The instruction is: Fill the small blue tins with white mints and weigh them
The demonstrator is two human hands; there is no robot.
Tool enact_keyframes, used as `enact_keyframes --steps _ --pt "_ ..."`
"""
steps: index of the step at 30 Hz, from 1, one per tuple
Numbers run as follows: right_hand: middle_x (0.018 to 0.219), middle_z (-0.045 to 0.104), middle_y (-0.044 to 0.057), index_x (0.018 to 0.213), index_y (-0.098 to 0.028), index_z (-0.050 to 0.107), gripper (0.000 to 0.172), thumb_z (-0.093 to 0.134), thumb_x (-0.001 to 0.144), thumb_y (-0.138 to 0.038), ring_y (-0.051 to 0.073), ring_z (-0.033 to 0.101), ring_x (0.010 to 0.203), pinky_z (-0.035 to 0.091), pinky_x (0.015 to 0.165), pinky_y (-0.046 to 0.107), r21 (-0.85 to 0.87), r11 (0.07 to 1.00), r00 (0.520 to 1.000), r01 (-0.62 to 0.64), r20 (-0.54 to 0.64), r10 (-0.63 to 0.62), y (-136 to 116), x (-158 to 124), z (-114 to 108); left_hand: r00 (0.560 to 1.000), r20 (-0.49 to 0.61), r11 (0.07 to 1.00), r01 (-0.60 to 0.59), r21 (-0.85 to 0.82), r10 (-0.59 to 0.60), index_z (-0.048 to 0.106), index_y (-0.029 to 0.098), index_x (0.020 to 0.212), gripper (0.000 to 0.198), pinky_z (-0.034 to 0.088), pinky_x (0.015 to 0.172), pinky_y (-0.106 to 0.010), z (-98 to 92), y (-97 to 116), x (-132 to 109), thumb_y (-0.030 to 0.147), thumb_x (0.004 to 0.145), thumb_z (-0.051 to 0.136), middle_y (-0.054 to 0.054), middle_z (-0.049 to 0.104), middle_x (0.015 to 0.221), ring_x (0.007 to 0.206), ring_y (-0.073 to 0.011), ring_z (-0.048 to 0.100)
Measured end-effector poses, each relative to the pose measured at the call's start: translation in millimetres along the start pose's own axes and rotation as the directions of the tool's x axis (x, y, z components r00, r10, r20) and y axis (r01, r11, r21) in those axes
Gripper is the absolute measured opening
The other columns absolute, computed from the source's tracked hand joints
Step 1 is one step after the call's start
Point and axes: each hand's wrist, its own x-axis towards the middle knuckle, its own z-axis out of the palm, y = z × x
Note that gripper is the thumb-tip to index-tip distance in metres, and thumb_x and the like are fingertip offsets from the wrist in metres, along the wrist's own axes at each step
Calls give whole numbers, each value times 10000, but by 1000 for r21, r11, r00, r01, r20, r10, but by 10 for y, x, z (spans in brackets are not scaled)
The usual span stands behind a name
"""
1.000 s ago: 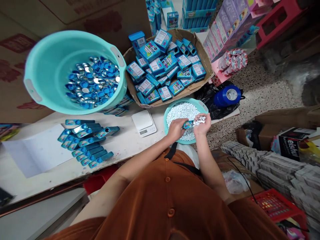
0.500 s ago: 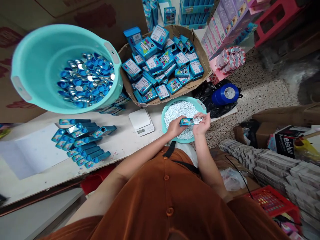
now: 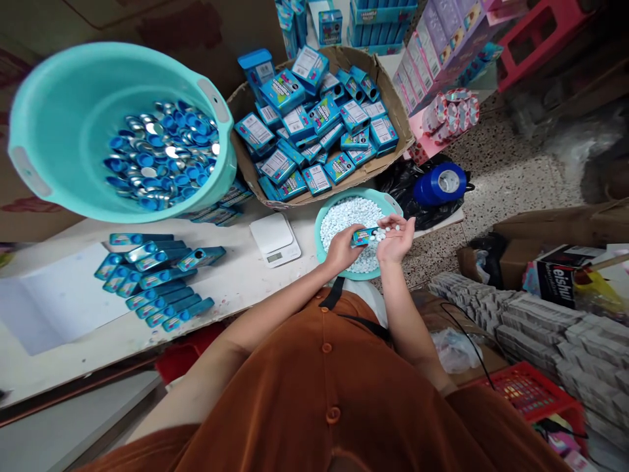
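My left hand (image 3: 340, 250) grips a small blue printed candy box (image 3: 362, 237) whose end points at my other palm. Fingers outstretched, my right hand (image 3: 397, 247) lies palm up and slightly cupped, holding several loose white candies (image 3: 382, 233) against the box's end. Both hands are over a turquoise basin (image 3: 320, 244) heaped with the same white candies (image 3: 350, 216). How full the box is cannot be seen.
A digital scale (image 3: 276, 240) sits left of the basin, beside rows of blue boxes (image 3: 164, 278). Behind are a tub (image 3: 44, 118) of blue-and-silver caps and a carton (image 3: 396, 156) of blue boxes. Blue tape rolls (image 3: 439, 187) lie on the right.
My right hand has opened flatter, its fingers spreading, and the candies are more spread out on the palm. The box has shifted slightly left and tilted a little.
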Motion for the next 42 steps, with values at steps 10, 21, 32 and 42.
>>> enact_keyframes --steps 10,21,32,42 --pt "738 613 25 804 -212 636 532 275 883 -595 147 622 700 525 740 343 -131 987 994 97 69 -89 -56 -75 53 996 -69 998 -58 -38 55 565 221 1109 409 440 952 -335 -9 60 -2 101 720 607 -27 654 1156 1103 -203 584" --pt "722 624 35 727 -198 642 547 293 887 -587 158 623 694 515 744 348 -206 974 991 91 115 -68 77 -50 67 997 -79 1000 -6 9 6 559 224 1111 435 455 935 -348 -1 -26 4 76 703 584 -27 658 1133 1078 -213 593" --pt "709 633 31 790 -190 647 531 286 907 -562 156 632 677 511 717 340 -196 970 982 141 155 -111 33 -66 188 985 -144 971 64 -230 -99 520 244 1092 383 479 933 -337 59 8 -35 138 737 620 -19 642 1169 1106 -206 597" --pt "792 639 37 812 -193 640 505 292 905 -548 156 629 760 499 789 338 -265 952 978 153 178 -108 202 -116 141 988 -112 980 88 -179 -109 520 243 1089 397 479 930 -331 58 -124 -30 92 725 572 -16 640 1172 1119 -198 589"
